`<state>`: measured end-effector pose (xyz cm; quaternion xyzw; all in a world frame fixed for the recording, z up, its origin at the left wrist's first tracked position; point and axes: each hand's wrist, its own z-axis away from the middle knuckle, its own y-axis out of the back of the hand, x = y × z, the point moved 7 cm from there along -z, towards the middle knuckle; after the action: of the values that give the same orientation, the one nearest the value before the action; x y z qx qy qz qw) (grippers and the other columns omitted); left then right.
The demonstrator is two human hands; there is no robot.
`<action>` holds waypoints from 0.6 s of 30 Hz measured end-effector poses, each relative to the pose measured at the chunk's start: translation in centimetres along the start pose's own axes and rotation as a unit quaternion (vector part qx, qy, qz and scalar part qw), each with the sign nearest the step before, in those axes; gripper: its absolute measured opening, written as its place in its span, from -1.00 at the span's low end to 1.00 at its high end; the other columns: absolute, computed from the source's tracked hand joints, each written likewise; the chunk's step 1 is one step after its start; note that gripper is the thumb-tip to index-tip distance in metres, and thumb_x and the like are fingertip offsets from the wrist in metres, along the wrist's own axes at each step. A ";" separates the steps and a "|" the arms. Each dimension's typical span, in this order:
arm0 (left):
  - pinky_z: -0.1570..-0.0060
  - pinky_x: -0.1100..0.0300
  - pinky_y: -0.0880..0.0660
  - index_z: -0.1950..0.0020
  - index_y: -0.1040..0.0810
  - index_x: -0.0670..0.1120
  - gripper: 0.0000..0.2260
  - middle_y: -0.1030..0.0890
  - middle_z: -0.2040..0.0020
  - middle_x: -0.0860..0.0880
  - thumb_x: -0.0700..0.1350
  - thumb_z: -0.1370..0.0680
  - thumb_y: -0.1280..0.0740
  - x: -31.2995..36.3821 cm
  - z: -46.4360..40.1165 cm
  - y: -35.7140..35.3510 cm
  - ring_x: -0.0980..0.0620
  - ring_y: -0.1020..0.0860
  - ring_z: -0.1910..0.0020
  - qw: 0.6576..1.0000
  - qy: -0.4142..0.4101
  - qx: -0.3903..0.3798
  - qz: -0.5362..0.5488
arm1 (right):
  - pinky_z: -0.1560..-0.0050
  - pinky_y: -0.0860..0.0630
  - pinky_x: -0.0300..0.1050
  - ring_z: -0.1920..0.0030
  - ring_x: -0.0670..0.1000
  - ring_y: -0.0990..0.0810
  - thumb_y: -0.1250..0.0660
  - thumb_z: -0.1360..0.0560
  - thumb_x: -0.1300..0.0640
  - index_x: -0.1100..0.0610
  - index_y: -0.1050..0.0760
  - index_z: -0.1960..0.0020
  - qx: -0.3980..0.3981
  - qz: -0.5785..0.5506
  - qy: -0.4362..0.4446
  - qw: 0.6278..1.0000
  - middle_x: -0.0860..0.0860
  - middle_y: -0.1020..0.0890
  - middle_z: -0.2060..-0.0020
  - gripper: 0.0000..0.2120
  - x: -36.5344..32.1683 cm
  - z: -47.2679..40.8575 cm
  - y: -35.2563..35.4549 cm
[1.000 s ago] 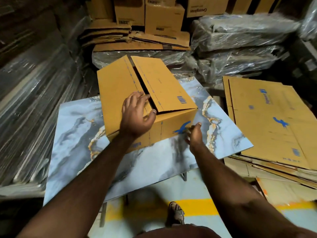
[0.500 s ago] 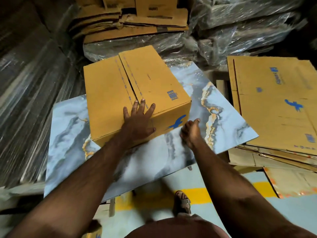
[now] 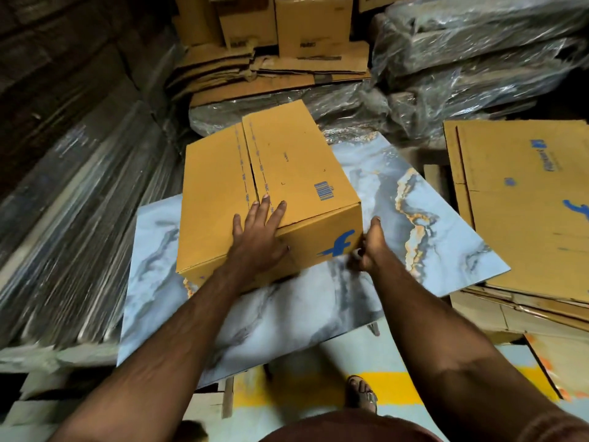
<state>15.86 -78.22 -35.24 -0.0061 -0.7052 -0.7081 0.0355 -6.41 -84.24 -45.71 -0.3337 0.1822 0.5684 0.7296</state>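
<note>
1. Head view: cardboard box (image 3: 287, 173) sits on marble-print board (image 3: 287, 314), under the left hand (image 3: 259, 240), just left of the right hand (image 3: 366, 250).
2. Left hand is flat, fingers straight, pressing the top flaps at the seam.
3. Right hand: fingers curled at the lower corner, thumb up; can't tell if it's actually gripping.
4. Handling guess: light, stiff corrugate, smooth faces. Seam looks untaped, so lift by the bottom edges, not the flaps.
5. Markings: blue "f" logo (image 3: 339, 247) by the right hand, barcode (image 3: 323, 193) beyond the left fingertips. Seam print unreadable.
</note>
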 end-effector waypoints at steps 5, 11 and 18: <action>-0.49 -0.21 0.02 -0.62 0.06 0.13 -0.24 0.05 -0.62 -0.16 0.22 -0.54 -0.29 -2.7 0.9 2.6 -0.14 0.00 -0.59 0.994 0.033 0.060 0.083 | -0.10 -0.53 0.09 0.10 0.15 -0.57 0.10 -0.62 -0.31 0.17 -0.52 0.02 -0.047 -0.055 -0.004 0.997 0.15 -0.61 0.06 -0.36 -2.2 2.4 -3.2; -0.46 -0.09 -0.18 -0.60 -0.08 0.11 -0.31 -0.14 -0.59 -0.09 0.29 -0.54 -0.23 -5.4 2.5 7.2 -0.08 -0.15 -0.55 0.945 0.092 0.215 0.228 | 0.22 -0.53 -0.12 0.19 0.00 -0.60 -0.08 -0.63 -0.23 0.10 -0.52 0.09 -0.100 -0.099 0.134 0.981 0.01 -0.61 0.17 -0.55 -8.7 5.9 -7.9; -0.34 0.04 -0.41 -0.46 -0.34 -0.09 -0.43 -0.51 -0.37 -0.04 0.21 -0.56 -0.24 -8.1 3.9 8.6 0.01 -0.48 -0.34 0.703 0.206 0.418 0.537 | 0.03 -0.52 -0.13 -0.04 -0.14 -0.57 0.05 -0.63 -0.31 -0.13 -0.53 -0.29 -0.283 0.120 0.308 0.900 -0.12 -0.65 -0.07 -0.50 -14.1 14.2 -19.0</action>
<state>24.31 -73.97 -27.07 -0.2218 -0.7814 -0.1856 0.5530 5.95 -86.87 -21.20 -0.6602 0.2682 0.5478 0.4384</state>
